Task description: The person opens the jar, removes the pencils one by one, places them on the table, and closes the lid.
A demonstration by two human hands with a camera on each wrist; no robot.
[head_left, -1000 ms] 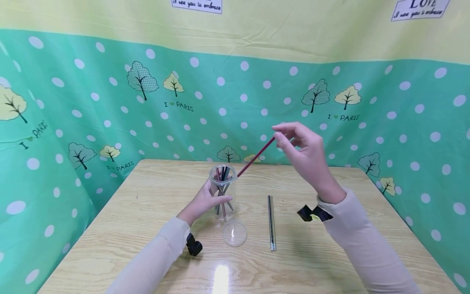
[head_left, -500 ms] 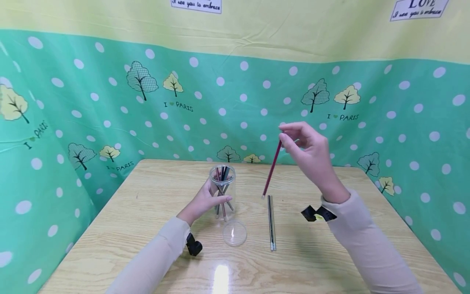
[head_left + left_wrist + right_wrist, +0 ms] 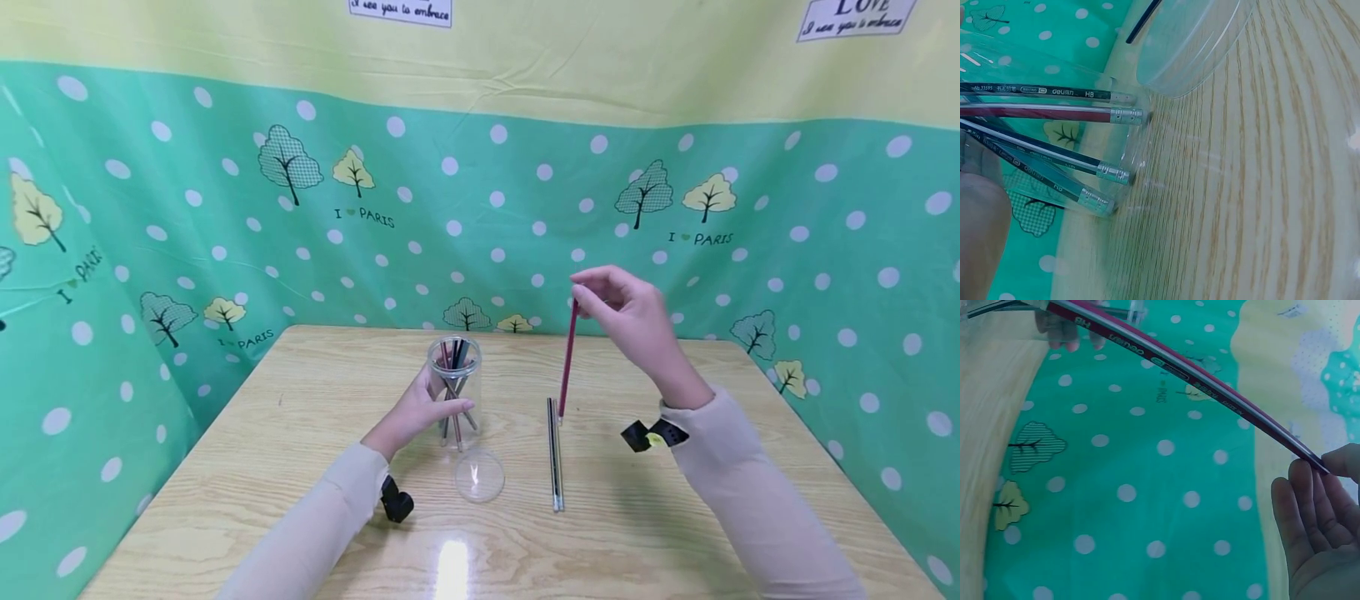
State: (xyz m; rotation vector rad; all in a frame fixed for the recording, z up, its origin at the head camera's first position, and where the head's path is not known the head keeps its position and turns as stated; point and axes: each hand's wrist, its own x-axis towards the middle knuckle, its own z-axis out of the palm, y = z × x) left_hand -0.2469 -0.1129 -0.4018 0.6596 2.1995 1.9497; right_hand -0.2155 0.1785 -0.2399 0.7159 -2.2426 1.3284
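My right hand pinches a dark red pencil by its top end, thumb against fingertips. The pencil hangs nearly upright, its metal-capped lower end close by two dark pencils that lie side by side on the table. In the right wrist view the red pencil slants across, marked HB. My left hand grips a clear jar standing on the table, thumb across its front. Several pencils lean inside the jar with their eraser ends down, as the left wrist view shows.
A clear round lid lies on the wooden table just in front of the jar. Behind and beside the table hangs a green and yellow patterned curtain. Each wrist wears a small black camera mount.
The red pencil has come away from beside the jar's rim, moving right and swinging to near upright over the two lying pencils. The right hand has lowered slightly; the left hand has stayed.
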